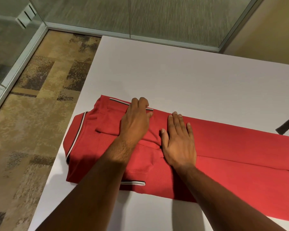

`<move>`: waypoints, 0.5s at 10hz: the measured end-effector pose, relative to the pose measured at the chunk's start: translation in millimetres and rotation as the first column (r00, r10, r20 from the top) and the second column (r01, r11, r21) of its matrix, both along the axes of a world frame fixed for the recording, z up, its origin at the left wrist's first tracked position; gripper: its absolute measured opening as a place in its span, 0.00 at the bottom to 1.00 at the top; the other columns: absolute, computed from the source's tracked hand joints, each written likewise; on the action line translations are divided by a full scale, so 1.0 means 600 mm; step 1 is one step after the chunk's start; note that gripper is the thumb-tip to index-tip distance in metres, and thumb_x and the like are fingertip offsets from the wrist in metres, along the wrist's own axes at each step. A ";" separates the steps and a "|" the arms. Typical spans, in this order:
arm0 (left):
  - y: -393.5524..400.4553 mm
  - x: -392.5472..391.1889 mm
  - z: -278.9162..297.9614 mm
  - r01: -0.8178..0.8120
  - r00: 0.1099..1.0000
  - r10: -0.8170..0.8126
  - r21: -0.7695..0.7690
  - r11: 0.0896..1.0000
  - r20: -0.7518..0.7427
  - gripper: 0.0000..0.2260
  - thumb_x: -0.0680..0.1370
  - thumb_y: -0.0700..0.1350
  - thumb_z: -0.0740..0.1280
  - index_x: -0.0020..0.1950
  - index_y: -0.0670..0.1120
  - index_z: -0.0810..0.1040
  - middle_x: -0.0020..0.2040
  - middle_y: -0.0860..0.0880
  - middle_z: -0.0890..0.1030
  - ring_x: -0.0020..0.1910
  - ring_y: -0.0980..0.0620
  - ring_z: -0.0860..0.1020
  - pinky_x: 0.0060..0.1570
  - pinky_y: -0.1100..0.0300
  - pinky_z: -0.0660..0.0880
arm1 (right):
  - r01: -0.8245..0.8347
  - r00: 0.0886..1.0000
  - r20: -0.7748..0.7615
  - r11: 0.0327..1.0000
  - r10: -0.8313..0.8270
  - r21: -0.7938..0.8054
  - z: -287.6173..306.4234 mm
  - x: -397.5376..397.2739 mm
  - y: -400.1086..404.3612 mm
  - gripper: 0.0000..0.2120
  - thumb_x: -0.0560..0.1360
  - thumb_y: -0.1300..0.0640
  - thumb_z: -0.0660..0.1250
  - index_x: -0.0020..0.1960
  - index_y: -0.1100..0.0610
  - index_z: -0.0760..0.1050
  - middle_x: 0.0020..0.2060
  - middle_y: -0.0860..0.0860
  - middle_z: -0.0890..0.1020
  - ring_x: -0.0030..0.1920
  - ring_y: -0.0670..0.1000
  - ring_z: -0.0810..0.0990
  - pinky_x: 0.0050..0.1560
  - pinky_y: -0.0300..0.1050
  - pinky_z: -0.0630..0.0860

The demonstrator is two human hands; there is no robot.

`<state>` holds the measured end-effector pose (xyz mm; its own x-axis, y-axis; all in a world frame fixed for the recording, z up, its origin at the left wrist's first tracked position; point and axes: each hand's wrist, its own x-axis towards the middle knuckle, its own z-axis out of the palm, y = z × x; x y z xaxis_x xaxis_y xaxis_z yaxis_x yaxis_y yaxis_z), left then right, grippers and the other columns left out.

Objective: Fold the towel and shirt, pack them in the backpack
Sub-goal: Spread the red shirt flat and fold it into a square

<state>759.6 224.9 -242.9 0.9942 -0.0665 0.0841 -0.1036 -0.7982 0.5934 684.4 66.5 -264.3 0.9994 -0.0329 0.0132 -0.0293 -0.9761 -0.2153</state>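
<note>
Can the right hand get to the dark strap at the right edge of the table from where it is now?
Probably yes. The right hand lies flat on the red shirt, and only open shirt and bare white table lie between it and the dark strap. Nothing blocks the way, though the strap is partly out of frame.

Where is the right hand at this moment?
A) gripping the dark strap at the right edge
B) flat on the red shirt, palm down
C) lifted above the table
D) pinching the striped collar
B: the right hand lies palm down with straight fingers on the red shirt, beside the left hand, well away from the dark strap.
</note>
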 end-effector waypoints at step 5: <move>0.073 -0.058 -0.015 -0.044 0.996 0.058 0.211 0.976 -0.064 0.27 0.84 0.51 0.62 0.81 0.46 0.62 0.83 0.46 0.57 0.83 0.48 0.50 0.80 0.47 0.49 | -0.014 1.000 0.025 0.976 0.009 0.218 0.027 0.003 0.007 0.33 0.84 0.40 0.42 0.83 0.57 0.58 0.83 0.53 0.58 0.83 0.49 0.51 0.83 0.56 0.46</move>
